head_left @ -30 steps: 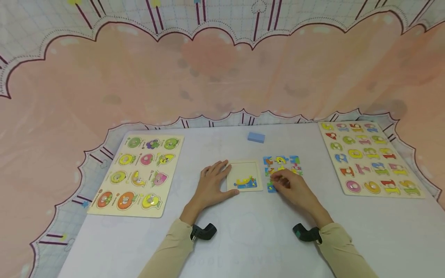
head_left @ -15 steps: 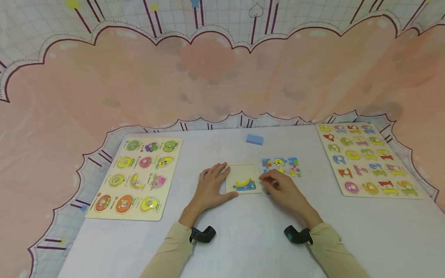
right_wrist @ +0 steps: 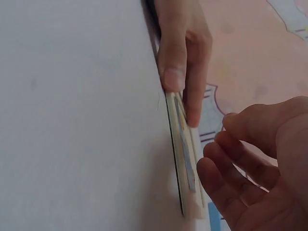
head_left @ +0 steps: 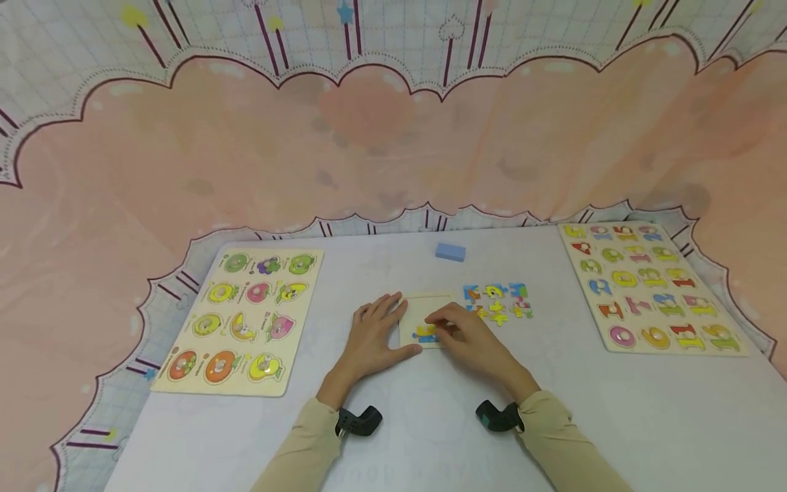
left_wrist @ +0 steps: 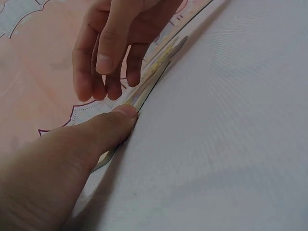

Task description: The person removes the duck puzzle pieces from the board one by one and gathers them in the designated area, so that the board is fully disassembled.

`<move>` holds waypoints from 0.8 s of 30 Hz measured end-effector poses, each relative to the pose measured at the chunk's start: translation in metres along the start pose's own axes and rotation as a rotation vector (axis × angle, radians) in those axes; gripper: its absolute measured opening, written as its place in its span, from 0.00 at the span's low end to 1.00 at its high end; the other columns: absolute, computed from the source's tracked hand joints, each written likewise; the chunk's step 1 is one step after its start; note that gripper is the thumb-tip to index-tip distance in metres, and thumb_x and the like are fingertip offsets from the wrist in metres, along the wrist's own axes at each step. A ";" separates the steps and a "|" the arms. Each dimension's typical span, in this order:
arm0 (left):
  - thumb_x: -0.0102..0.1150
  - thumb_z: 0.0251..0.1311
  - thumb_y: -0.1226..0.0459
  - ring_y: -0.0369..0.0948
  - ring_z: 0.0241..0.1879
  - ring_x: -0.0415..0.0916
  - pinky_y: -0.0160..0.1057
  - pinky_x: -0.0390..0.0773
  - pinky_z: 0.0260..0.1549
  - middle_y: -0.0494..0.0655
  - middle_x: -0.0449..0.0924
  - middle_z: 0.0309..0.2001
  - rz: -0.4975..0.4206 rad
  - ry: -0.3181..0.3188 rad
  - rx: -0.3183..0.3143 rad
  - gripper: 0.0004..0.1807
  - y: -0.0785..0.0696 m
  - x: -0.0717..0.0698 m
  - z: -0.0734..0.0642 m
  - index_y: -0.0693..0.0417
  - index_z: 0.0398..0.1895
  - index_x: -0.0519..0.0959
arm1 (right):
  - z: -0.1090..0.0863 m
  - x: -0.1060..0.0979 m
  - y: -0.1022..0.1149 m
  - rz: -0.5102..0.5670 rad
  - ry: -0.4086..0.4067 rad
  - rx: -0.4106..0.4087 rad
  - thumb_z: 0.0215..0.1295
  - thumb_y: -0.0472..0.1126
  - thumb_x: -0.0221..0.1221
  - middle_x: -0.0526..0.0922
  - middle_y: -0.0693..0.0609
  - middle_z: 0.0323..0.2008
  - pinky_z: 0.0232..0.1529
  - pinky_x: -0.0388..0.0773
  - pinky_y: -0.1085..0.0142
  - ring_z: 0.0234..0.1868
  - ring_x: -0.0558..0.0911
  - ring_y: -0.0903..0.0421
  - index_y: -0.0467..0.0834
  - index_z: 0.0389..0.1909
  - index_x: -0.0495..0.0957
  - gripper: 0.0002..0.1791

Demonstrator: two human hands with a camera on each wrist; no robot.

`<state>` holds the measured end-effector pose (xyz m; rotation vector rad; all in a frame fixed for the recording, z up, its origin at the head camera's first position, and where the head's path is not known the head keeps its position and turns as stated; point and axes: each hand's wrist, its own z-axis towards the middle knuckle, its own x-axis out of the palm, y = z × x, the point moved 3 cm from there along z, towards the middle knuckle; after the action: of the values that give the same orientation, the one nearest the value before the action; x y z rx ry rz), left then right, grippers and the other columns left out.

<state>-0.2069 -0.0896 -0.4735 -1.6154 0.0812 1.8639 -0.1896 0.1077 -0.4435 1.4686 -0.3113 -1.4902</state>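
Observation:
In the head view, my left hand (head_left: 375, 335) rests at the left side of a small square wooden puzzle tray (head_left: 415, 312), fingers extended along one edge. Its thumb (left_wrist: 118, 122) presses on the tray's near edge in the left wrist view. A blue and yellow section of jigsaw pieces (head_left: 423, 335) lies along the tray's bottom, partly covered. Above the tray's right side hovers my right hand (head_left: 473, 342), its fingers loosely bent. Nothing shows between these fingers (right_wrist: 226, 159) in the right wrist view.
Several loose jigsaw pieces (head_left: 494, 292) lie right of the tray. Beyond them sits a blue block (head_left: 451, 252). At the left is a fruit puzzle board (head_left: 215, 387), at the right a number puzzle board (head_left: 605, 349). A cloud-patterned backdrop (head_left: 369, 157) rises behind the table.
My right hand has moved left from the loose pieces to over the tray. A blue piece at their lower left is gone from its spot. My left hand stays on the tray.

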 end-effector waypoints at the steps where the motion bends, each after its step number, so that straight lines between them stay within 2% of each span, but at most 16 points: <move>1: 0.59 0.47 0.36 0.48 0.71 0.54 0.57 0.55 0.63 0.47 0.59 0.71 -0.001 0.001 0.000 0.47 0.000 0.000 0.000 0.51 0.68 0.65 | 0.002 0.002 0.001 -0.012 0.003 0.001 0.63 0.31 0.56 0.79 0.49 0.43 0.42 0.78 0.69 0.41 0.79 0.59 0.42 0.48 0.78 0.13; 7: 0.60 0.47 0.36 0.49 0.71 0.55 0.57 0.55 0.63 0.47 0.59 0.71 -0.003 -0.003 0.004 0.47 0.000 0.000 -0.001 0.51 0.68 0.65 | 0.010 0.013 0.009 -0.108 0.041 -0.006 0.64 0.34 0.56 0.77 0.52 0.47 0.44 0.77 0.65 0.41 0.77 0.59 0.43 0.50 0.78 0.14; 12: 0.61 0.47 0.37 0.50 0.70 0.56 0.58 0.56 0.63 0.48 0.60 0.71 0.007 -0.019 0.020 0.47 -0.001 -0.001 -0.001 0.52 0.68 0.65 | 0.009 0.016 0.010 -0.185 0.076 0.008 0.65 0.35 0.55 0.76 0.54 0.46 0.46 0.76 0.63 0.43 0.76 0.61 0.44 0.49 0.80 0.13; 17: 0.60 0.47 0.37 0.50 0.70 0.56 0.58 0.56 0.63 0.48 0.60 0.71 0.006 -0.016 0.015 0.47 -0.001 -0.001 -0.002 0.52 0.68 0.66 | 0.006 0.016 0.010 -0.186 0.076 0.018 0.65 0.35 0.56 0.77 0.55 0.45 0.46 0.76 0.63 0.42 0.76 0.61 0.45 0.48 0.80 0.12; 24: 0.60 0.47 0.37 0.48 0.71 0.55 0.57 0.55 0.64 0.47 0.59 0.72 0.000 -0.009 0.009 0.48 0.000 0.001 -0.001 0.52 0.69 0.64 | 0.005 0.015 0.005 -0.244 0.050 -0.015 0.63 0.33 0.56 0.77 0.53 0.45 0.49 0.75 0.61 0.47 0.76 0.58 0.43 0.49 0.80 0.14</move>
<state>-0.2062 -0.0901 -0.4746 -1.6008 0.0857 1.8680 -0.1889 0.0916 -0.4477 1.5721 -0.0922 -1.6405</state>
